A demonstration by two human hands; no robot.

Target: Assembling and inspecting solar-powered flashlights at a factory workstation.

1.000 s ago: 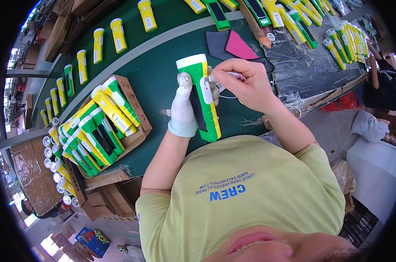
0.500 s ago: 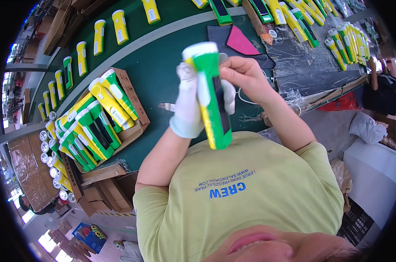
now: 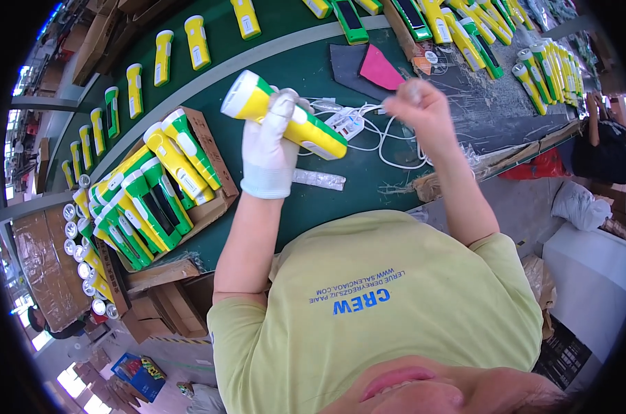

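My left hand, in a white glove, is closed round a yellow and green flashlight. Its wide white head points up and to the left, the narrow end to the right. My bare right hand is raised over the right of the green bench, apart from the flashlight. Its fingers are curled together; a small greyish thing at the fingertips is too blurred to name. Between the hands lies a white power strip with white cables. A silvery strip rests nearer to me.
At left, a cardboard box holds several flashlights. More stand in a row along the far green belt. Flashlights also lie on the dark cardboard sheet at right, near black and pink pieces. Another person is at far right.
My left hand has moved left with the flashlight, tilting it from nearly upright to slanting. My right hand has come away from it, to the right. The power strip now shows.
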